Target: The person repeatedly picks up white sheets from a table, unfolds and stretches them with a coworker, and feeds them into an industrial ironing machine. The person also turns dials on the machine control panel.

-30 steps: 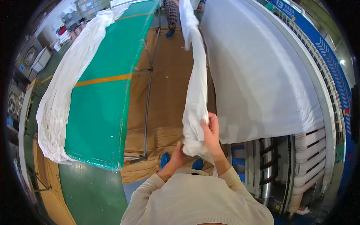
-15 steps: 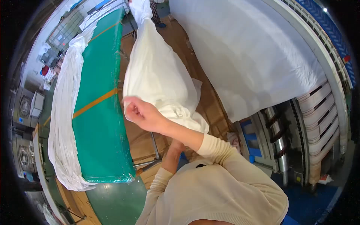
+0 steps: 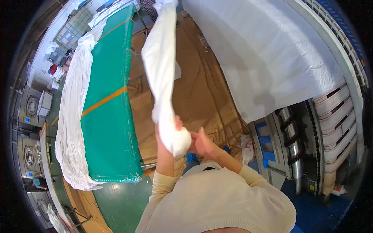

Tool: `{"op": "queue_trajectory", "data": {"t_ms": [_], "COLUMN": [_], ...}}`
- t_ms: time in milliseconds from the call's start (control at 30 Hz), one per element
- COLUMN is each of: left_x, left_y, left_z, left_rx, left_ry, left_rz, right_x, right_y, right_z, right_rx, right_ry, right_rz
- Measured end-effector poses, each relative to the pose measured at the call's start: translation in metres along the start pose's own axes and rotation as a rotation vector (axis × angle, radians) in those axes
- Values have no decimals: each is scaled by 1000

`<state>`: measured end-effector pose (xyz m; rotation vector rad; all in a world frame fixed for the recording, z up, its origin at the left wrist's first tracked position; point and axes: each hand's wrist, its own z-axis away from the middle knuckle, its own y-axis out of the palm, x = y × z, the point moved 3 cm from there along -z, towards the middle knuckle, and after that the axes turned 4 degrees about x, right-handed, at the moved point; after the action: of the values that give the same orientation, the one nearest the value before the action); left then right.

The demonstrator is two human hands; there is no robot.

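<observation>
A long white sheet (image 3: 161, 66), gathered into a narrow, loosely twisted length, stretches from the top of the view down to me. Its near end is bunched into a rounded lump. My left hand (image 3: 165, 141) grips this end from the left, partly hidden behind the cloth, with fingertips showing on its far side. Just right of the lump, my right hand (image 3: 204, 144) has its thumb and fingers apart, beside the cloth; whether it touches is unclear. At the top, a person's patterned trouser leg (image 3: 149, 8) shows by the sheet's far end.
A green padded table (image 3: 108, 136) with yellow bands stands left, white cloth (image 3: 70, 128) draped along its far side. Brown sheeting (image 3: 198, 89) covers the floor ahead. On the right is a large machine with white fabric (image 3: 268, 58) and a metal roller (image 3: 293, 147). Washing machines (image 3: 31, 105) line the far left.
The wide, billowing sheet has narrowed into a slim length and swung left. My right hand has moved from across the sheet back to its right; my left hand has risen into view at its end.
</observation>
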<state>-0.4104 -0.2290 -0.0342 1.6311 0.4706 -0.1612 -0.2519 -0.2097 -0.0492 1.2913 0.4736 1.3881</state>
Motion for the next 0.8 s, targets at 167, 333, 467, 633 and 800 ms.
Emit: {"op": "queue_trajectory", "data": {"t_ms": [167,333,467,633,800], "left_x": [64,122,137,109,119], "left_y": [-22,-74,-94,-66,-65], "left_z": [-18,2,14,20,30], "left_rx": [-226,-578,-563,-641,-534], "left_ry": [-186,-130,-218,-274,-229], "left_rz": [-147,-202,-206,-503,-563], "right_x": [-2,11,14,-6,-4], "right_y": [-26,-90,-97,-100,-78], "right_z": [32,72,77,86,109], "right_rx": [-63,-412,-513,-609,-477], "right_ry": [-224,-275,-258,-510,-346], "right_rz": [607,550,523,1022,997]}}
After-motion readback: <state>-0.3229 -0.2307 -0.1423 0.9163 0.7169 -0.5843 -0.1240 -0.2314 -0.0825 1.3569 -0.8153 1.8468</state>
